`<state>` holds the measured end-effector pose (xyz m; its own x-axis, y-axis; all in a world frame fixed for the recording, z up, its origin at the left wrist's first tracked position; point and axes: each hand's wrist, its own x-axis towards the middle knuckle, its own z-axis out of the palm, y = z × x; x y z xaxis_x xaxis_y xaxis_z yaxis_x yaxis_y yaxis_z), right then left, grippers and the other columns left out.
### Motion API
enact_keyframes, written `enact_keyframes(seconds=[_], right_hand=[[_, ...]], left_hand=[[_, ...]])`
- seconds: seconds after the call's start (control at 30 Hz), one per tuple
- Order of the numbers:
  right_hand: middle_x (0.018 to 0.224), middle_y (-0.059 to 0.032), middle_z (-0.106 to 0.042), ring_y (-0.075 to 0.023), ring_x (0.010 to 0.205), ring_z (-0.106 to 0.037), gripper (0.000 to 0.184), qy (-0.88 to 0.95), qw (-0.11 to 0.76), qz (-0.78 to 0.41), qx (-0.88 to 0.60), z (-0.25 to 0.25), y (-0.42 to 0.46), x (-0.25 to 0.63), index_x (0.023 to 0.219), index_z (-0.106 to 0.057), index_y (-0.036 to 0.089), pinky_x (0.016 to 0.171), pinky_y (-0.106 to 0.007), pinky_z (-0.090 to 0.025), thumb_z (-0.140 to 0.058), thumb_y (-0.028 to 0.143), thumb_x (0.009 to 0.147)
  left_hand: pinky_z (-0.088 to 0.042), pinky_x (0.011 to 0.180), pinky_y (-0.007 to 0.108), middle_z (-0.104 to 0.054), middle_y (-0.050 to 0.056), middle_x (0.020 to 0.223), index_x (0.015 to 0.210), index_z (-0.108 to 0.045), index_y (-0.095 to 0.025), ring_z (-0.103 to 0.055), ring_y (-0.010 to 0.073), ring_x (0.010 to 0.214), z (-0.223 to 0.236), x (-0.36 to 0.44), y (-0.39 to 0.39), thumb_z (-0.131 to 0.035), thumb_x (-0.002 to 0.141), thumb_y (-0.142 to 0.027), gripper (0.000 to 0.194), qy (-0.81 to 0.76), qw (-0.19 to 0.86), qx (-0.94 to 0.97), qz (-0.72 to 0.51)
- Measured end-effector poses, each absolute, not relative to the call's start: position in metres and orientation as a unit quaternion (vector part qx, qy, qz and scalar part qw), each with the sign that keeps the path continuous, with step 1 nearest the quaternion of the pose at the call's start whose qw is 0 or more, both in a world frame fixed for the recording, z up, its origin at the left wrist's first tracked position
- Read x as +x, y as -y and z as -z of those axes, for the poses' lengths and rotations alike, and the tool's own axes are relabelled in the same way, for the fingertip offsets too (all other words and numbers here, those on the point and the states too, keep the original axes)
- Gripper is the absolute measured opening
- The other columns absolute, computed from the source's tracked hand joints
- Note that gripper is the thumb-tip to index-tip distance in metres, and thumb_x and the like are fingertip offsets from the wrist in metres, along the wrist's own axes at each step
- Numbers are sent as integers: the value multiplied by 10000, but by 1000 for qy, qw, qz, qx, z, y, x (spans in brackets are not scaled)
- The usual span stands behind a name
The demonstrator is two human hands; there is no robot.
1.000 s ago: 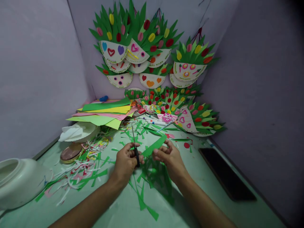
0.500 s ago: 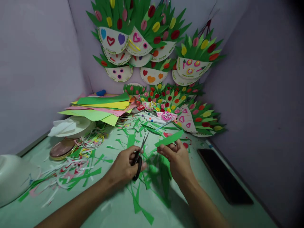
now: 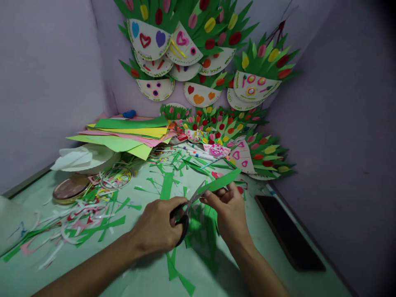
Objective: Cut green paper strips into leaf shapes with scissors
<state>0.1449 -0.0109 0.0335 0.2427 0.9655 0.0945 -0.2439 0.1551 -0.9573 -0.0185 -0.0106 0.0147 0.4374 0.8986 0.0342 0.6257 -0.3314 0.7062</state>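
My left hand is closed around the black handles of a pair of scissors. The blades are parted and meet the near-left end of a green paper strip. My right hand pinches that strip from below between thumb and fingers, its long pointed end leaning up to the right. Beneath both hands, green paper scraps lie on the pale table.
Stacked coloured paper lies at the back left, near a round tin and curled paper trimmings. A dark phone rests on the right. Paper-plate flower baskets cover the back wall, and markers lie below.
The scissors have swung right, and their blades now reach the end of the green strip. My right hand keeps its pinch and has barely moved. The view has shifted slightly.
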Motion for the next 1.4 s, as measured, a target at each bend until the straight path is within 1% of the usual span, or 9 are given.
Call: enact_keyframes(seconds=[0.07, 0.3, 0.5, 0.7, 0.8, 0.93, 1.1, 1.23, 1.4], right_hand=[[731, 35, -619, -113, 611, -576, 325, 403, 645, -467, -451, -33, 11, 145, 836, -462, 218, 554, -246, -504, -709, 207, 623], [676, 44, -609, -103, 573, -557, 345, 417, 646, -459, -445, -32, 11, 145, 846, -465, 208, 543, -237, -481, -715, 204, 608], [659, 59, -599, -97, 572, -549, 332, 418, 648, -459, -441, -30, 11, 146, 847, -465, 213, 552, -236, -477, -708, 189, 621], [645, 56, -599, -103, 566, -552, 358, 421, 640, -458, -450, -31, 11, 148, 875, -475, 207, 552, -241, -475, -712, 196, 607], [662, 54, -604, -104, 573, -557, 374, 420, 641, -458, -450, -30, 10, 149, 893, -475, 208, 554, -240, -474, -712, 195, 604], [639, 61, -593, -101, 558, -553, 375, 419, 640, -457, -454, -30, 9, 149, 902, -481, 204, 547, -238, -471, -708, 195, 605], [653, 54, -601, -105, 581, -560, 377, 414, 639, -464, -452, -32, 9, 151, 913, -484, 200, 571, -247, -487, -707, 203, 609], [672, 53, -622, -102, 584, -567, 413, 394, 657, -462, -446, -34, 8, 154, 955, -462, 211, 580, -248, -498, -703, 198, 620], [640, 53, -633, -100, 549, -570, 428, 400, 647, -467, -450, -34, 8, 153, 949, -454, 208, 564, -246, -492, -712, 184, 608]], left_hand=[[-371, 574, 228, -632, -25, 702, 1052, -580, -266, -543, 145, 618, -15, -18, 10, -503, 715, -199, 352, -486, 312, 787, -218], [-359, 565, 218, -602, -40, 668, 972, -596, -271, -519, 134, 608, -18, -18, 11, -496, 707, -189, 295, -487, 320, 783, -217], [-337, 541, 211, -582, -27, 661, 945, -601, -222, -484, 121, 589, -15, -18, 9, -488, 730, -199, 244, -477, 347, 776, -225], [-306, 531, 209, -540, -33, 625, 857, -607, -203, -447, 107, 572, -19, -19, 9, -472, 734, -174, 185, -465, 356, 781, -218], [-292, 527, 207, -549, -35, 646, 863, -604, -207, -443, 103, 577, -21, -19, 9, -460, 741, -160, 195, -457, 371, 779, -217], [-275, 510, 203, -525, -35, 630, 824, -603, -180, -421, 94, 567, -22, -20, 8, -442, 754, -152, 179, -441, 394, 776, -220], [-281, 531, 203, -552, -23, 685, 808, -602, -156, -438, 97, 606, -23, -20, 8, -433, 764, -143, 175, -419, 424, 769, -232], [-267, 521, 199, -502, -38, 647, 783, -586, -164, -414, 89, 595, -22, -19, 8, -439, 766, -148, 149, -420, 434, 765, -224], [-255, 507, 195, -434, -50, 615, 747, -549, -175, -366, 82, 573, -22, -19, 9, -442, 769, -162, 110, -432, 423, 766, -218]])
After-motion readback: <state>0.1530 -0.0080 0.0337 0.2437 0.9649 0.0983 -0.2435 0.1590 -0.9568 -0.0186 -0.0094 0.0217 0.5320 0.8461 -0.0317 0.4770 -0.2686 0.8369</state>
